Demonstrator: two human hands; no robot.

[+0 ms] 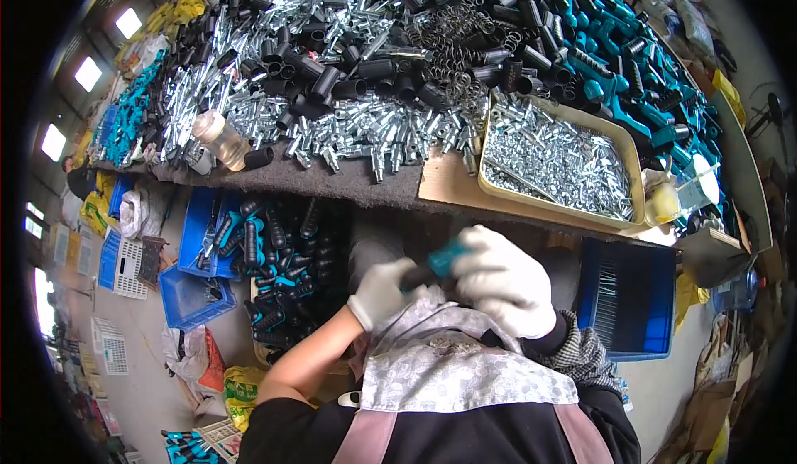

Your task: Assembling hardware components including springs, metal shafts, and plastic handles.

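Observation:
Close to my body, both white-gloved hands are at one teal-and-black plastic handle [448,259], blurred by motion. My right hand [505,283] is closed around its teal end. The fingers of my left hand [383,293] close on its dark end, partly hidden by the patterned cloth over my lap. Ahead of my hands, a yellow-rimmed tray [638,180] of small metal parts stands at the bench edge. Several finished-looking teal-and-black handles [254,240] lie piled below the bench, left of my left hand.
Silver metal pins [365,140], black sleeves [328,82], coil springs [457,41] and teal housings [610,82] heap the bench. A clear bottle [222,142] leans at its front edge. Blue crates stand at the left [193,298] and right [656,324].

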